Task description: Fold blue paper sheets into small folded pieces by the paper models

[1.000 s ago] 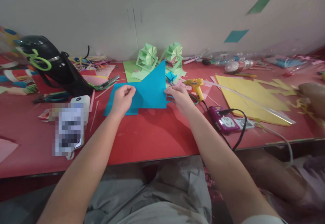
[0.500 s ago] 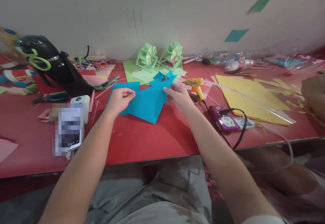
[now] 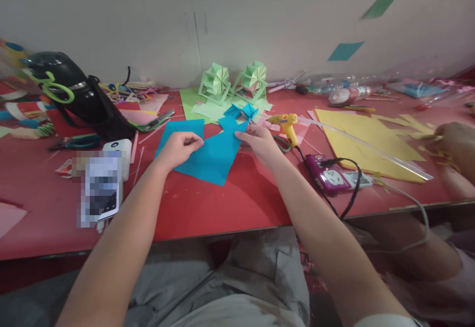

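A blue sheet of paper (image 3: 217, 158) is held between my two hands, tilted over the red table. My left hand (image 3: 181, 148) pinches its left edge with thumb and fingers together. At the upper right corner, my right hand (image 3: 258, 141) grips the sheet, thumb on top and the other fingers mostly hidden. Under and left of it lies another blue sheet (image 3: 185, 126). Folded blue paper pieces (image 3: 243, 112) rest just beyond, in front of two light green paper wheels on stands (image 3: 216, 82).
Right of my hands stand a yellow glue gun (image 3: 286, 124) and a purple power socket (image 3: 328, 174) with cables. Farther right are yellow sheets (image 3: 367, 141) and another person's hand (image 3: 458, 144). A black bottle (image 3: 79, 89), pliers (image 3: 79, 142) and a phone (image 3: 102, 188) lie at left.
The held blue sheet has come slightly lower and toward me, with my right hand shifting a little left. The other person's hand at right has moved further into view over yellow scraps.
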Tool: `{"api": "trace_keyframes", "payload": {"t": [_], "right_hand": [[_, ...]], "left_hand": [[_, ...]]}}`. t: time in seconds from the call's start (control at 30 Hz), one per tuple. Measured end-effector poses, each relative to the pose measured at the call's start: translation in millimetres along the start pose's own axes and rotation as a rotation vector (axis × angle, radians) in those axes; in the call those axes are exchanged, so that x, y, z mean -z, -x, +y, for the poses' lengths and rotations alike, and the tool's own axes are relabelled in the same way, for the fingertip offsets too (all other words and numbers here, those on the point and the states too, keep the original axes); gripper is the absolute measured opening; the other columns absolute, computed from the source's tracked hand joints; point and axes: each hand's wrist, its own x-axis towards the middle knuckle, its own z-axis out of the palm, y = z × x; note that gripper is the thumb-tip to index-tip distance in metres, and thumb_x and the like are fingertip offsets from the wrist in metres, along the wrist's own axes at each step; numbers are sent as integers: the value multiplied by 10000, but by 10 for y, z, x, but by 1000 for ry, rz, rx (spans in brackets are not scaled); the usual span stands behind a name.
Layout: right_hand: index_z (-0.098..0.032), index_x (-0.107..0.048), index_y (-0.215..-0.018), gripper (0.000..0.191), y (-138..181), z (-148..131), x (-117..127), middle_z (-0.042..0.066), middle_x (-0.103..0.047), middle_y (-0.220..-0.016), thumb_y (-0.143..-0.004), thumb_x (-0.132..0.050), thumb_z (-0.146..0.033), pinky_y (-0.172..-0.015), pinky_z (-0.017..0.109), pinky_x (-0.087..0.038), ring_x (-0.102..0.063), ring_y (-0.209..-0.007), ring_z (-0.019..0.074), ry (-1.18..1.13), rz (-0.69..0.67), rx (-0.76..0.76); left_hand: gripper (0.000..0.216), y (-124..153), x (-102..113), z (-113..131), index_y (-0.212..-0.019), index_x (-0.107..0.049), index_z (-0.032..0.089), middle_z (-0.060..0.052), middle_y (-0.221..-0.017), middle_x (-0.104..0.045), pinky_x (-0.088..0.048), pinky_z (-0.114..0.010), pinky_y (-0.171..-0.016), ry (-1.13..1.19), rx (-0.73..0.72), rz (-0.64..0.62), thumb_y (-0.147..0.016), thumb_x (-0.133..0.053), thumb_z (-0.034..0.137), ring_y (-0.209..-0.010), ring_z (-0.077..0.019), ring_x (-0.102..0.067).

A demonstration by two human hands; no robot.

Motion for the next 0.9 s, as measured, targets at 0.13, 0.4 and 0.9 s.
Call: {"api": "trace_keyframes", "payload": {"t": [0.13,0.4,0.9], "right_hand": [[-195,-645,-776,271,-31,14,21,17,-690,-716,-692,-822,-382,-586,278,-575,-641,-610,137,5,58,6],[-185,-667,-714,309,-61,33,34,6,-653,-684,-660,-839,-435,-542,245,-544,-613,-596,115,35,91,31],[-179,-651,-696,455,-136,102,99,15,-632,-548,-682,-778,-616,-508,258,-511,-587,-502,122,257,86,283]], "left_hand": [[380,-6,-7,-20,-738,-704,194,-43,-735,-698,-460,-307,-655,17,-3,-3,-744,-706,574,-690,-194,-606],[294,10,-6,-38,-755,-687,200,-34,-708,-655,-404,-288,-593,-51,-2,-88,-806,-630,483,-652,-184,-565],[186,7,36,-136,-752,-643,233,-29,-758,-683,-375,-306,-646,-319,-41,-16,-849,-552,364,-702,-209,-582]]}}
